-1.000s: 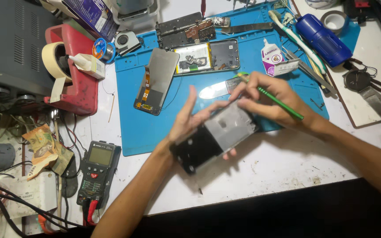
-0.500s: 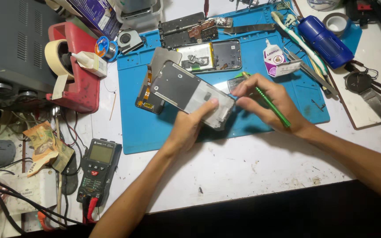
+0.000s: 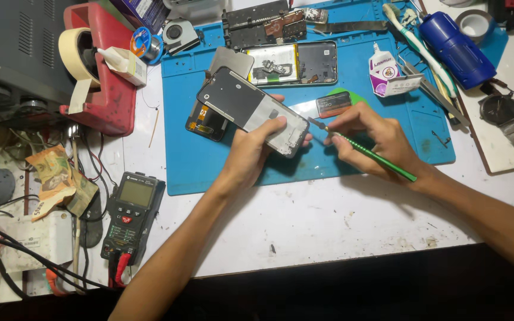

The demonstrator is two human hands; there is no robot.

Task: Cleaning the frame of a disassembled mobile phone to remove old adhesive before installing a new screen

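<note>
My left hand (image 3: pixel 257 151) grips a dark phone frame (image 3: pixel 251 110) by its lower end and holds it tilted above the blue work mat (image 3: pixel 233 172). My right hand (image 3: pixel 376 139) pinches a thin green-handled tool (image 3: pixel 367 150) like a pen, with its tip close to the frame's right edge. Under the frame, a detached phone screen (image 3: pixel 209 122) with an orange flex cable lies on the mat. Just beyond my right hand lies a small dark part (image 3: pixel 333 103). An opened phone body (image 3: pixel 292 63) with its battery showing lies further back.
A multimeter (image 3: pixel 133 211) with red and black leads lies at the left front. A red tape dispenser (image 3: pixel 99 71), a solder spool (image 3: pixel 147 46), a glue bottle (image 3: pixel 385 74), a blue bottle (image 3: pixel 456 50), tweezers (image 3: pixel 435 92) and a grey machine (image 3: pixel 13 47) ring the mat.
My left hand lifted the phone frame from near the mat's front edge up and left over the loose screen, turning it. My right hand stayed over the mat with the green tool.
</note>
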